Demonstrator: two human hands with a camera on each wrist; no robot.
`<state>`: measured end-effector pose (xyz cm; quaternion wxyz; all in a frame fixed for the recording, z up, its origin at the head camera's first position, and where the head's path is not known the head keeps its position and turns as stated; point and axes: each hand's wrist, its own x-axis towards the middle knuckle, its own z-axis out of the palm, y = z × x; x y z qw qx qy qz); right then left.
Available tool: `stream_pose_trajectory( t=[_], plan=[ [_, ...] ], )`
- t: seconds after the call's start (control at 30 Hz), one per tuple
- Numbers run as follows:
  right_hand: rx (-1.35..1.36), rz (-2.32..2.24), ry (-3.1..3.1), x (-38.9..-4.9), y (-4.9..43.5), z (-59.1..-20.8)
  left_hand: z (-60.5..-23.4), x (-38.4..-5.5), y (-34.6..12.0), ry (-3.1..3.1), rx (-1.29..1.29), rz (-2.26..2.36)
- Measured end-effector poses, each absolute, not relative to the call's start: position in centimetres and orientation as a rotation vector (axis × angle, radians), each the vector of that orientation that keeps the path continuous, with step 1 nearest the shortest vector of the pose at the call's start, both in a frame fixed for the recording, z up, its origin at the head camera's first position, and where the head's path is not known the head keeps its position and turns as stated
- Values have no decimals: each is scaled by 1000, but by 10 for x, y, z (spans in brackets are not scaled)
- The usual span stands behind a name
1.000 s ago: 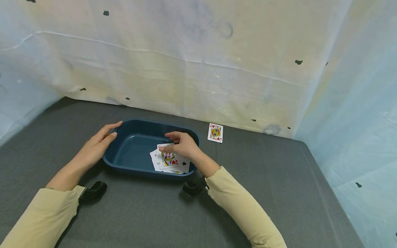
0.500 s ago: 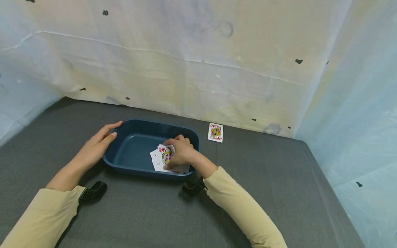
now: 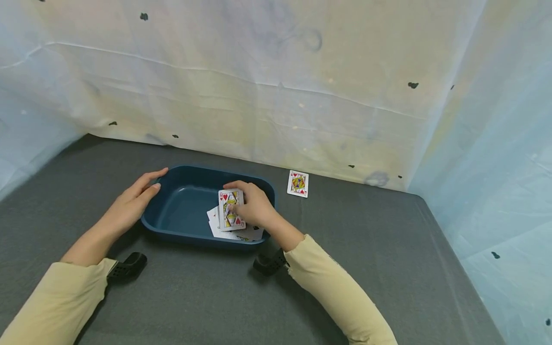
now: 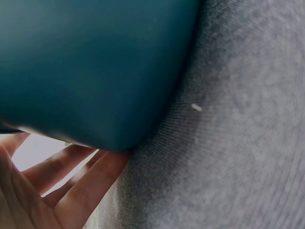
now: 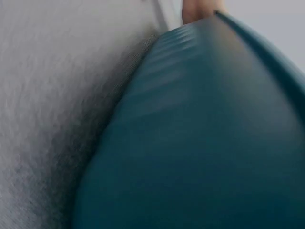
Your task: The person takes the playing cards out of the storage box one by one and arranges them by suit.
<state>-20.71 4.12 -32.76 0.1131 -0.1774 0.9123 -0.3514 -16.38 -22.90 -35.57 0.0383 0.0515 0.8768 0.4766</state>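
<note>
In the head view my right hand (image 3: 252, 205) pinches a queen of hearts playing card (image 3: 226, 218) inside a dark blue tub (image 3: 172, 233), thumb across its face. Under it, several more playing cards (image 3: 213, 224) lie overlapping on the tub's floor at its right end. My left hand (image 3: 133, 199) rests against the tub's left end, fingers extended. The left wrist view has these fingers (image 4: 95, 188) touching the outer wall of the tub (image 4: 109, 71). The right wrist view is filled mostly by the tub's outer side (image 5: 190, 133); the right hand's grip is hidden there.
One face-up jack of hearts (image 3: 298, 184) lies on the grey cloth-covered table (image 3: 207, 292), right of the tub near the back edge. Pale sheeting (image 3: 258, 96) hangs behind the table and along both sides.
The right hand reached down to the cards, took the queen of hearts and raised it slightly off the pile. The left hand stays at the tub's left end.
</note>
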Motion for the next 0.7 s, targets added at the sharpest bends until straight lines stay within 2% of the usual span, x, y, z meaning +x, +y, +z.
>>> stream_pose_trajectory(
  t=[0.3, 0.7],
  plan=[
    [-563, -1750, 2553, -206, 58, -324, -355, -165, -228, 2707, 146, 1448],
    [-566, -1998, 2551, -210, 96, -327, -357, -167, -230, 2704, 149, 1452]
  ],
)
